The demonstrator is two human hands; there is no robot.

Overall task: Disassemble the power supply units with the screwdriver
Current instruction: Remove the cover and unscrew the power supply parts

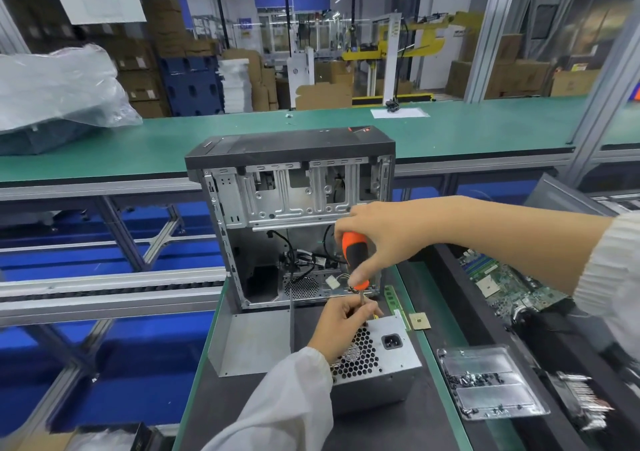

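The power supply (375, 360) sat at the middle of the dark desk (398, 430), its fan grille up, just in front of the open computer case (294, 215) at twelve o'clock. The right hand (384, 239), its grip wrapped around the orange-and-black handle, held the screwdriver (355, 260) upright over the unit's far edge, while the left hand (343, 326) pinched the shaft near the tip with curled fingers. At three o'clock lay a tray of screws (491, 381) close to the desk's green edge, with bare mat between it and the unit.
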